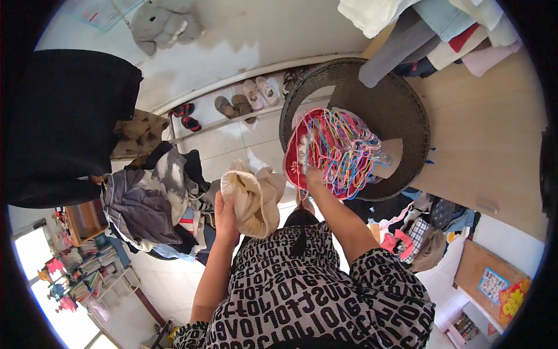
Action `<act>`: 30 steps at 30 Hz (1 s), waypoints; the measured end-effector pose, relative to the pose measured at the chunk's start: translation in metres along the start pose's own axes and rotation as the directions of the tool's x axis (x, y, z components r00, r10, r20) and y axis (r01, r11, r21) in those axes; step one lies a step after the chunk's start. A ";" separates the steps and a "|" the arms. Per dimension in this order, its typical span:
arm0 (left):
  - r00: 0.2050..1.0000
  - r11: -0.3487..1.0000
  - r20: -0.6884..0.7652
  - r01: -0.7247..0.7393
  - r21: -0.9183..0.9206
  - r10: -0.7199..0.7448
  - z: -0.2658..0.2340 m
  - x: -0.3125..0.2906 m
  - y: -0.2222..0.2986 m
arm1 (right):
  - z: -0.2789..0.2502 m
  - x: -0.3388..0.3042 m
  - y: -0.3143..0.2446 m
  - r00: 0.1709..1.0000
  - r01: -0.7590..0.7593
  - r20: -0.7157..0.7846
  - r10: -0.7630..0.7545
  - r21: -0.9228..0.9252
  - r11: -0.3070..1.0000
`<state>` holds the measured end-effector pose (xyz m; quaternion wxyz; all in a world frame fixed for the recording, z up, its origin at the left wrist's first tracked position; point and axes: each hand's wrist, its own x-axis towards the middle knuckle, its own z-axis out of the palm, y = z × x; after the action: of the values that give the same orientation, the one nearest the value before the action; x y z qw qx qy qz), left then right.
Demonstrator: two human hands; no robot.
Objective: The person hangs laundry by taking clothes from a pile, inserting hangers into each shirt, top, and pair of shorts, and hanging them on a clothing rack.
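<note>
My left hand (225, 216) is closed on a beige garment (256, 200). Its elastic waistband gapes open toward the top, and the cloth hangs loosely in front of my body. On the right, my right hand (314, 176) reaches to the near-left edge of a heap of thin coloured hangers (349, 151). The hangers lie tangled in a red patterned container (290, 166) set on a dark round wicker basket. My right fingers are mostly hidden among the hangers, so their grip is unclear.
A pile of clothes (145, 203) lies to the left, and another (427, 232) sits at the lower right. The wicker basket (415, 99) stands beside a wooden panel (482, 139). Folded clothes (401, 43) overhang at the upper right. Several shoes (235, 106) line the wall.
</note>
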<state>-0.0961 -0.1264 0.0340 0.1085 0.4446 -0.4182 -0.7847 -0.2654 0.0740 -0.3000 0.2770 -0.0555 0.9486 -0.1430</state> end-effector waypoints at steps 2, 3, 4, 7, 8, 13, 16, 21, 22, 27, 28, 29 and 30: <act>0.996 0.995 -0.066 -0.047 0.092 0.053 -0.009 -0.002 0.001 | 0.014 0.024 0.029 0.976 -0.205 0.095 0.195 0.103 0.973; 0.993 0.993 -0.094 -0.063 0.100 0.072 -0.021 -0.010 0.000 | 0.000 0.015 0.010 0.965 -0.201 0.182 0.191 0.042 0.979; 0.992 0.992 -0.094 -0.069 0.104 0.079 -0.017 -0.011 0.000 | -0.006 0.021 0.011 0.966 -0.197 0.182 0.186 0.049 0.979; 0.992 0.992 0.024 0.121 0.028 -0.122 -0.014 -0.016 0.002 | -0.017 0.028 -0.007 0.837 -0.542 0.104 0.537 0.284 0.791; 0.994 0.993 0.012 0.111 0.031 -0.112 -0.014 -0.017 0.003 | -0.019 0.028 -0.016 0.814 -0.572 0.117 0.568 0.327 0.752; 0.956 0.958 0.080 0.285 -0.010 -0.283 -0.014 -0.017 0.003 | -0.008 0.037 -0.033 0.753 -0.599 0.140 0.643 0.550 0.582; 0.943 0.941 0.076 0.329 -0.083 -0.324 -0.009 -0.012 0.004 | 0.003 0.049 -0.021 0.807 -0.514 0.173 0.565 0.677 0.526; 0.972 0.957 -0.001 0.231 -0.177 -0.235 -0.020 -0.022 0.007 | -0.010 0.011 -0.083 0.946 -0.286 0.322 -0.024 0.870 0.403; 0.983 0.973 0.000 0.179 -0.147 -0.181 -0.018 -0.026 0.011 | -0.013 0.004 -0.090 0.951 -0.237 0.296 -0.089 0.884 0.402; 0.998 1.000 0.054 -0.018 0.001 0.018 0.002 -0.011 0.027 | -0.037 0.015 -0.059 0.993 -0.106 0.026 0.119 0.665 0.740; 0.999 0.999 -0.015 -0.052 -0.013 0.052 -0.017 -0.011 0.024 | -0.059 -0.015 -0.085 0.997 -0.066 0.016 0.070 0.581 0.811; 0.992 0.993 -0.037 -0.118 -0.006 0.118 -0.038 -0.002 0.012 | -0.120 -0.060 -0.115 0.994 0.105 -0.065 -0.083 0.561 0.821; 0.985 0.985 -0.008 -0.172 0.006 0.172 -0.038 0.006 0.011 | -0.158 -0.082 -0.117 0.990 0.108 -0.023 -0.140 0.768 0.631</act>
<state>-0.0719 -0.1582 0.0285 0.1766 0.4103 -0.4567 -0.7694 -0.2790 0.0161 -0.0953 0.2820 -0.0005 0.7868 -0.5490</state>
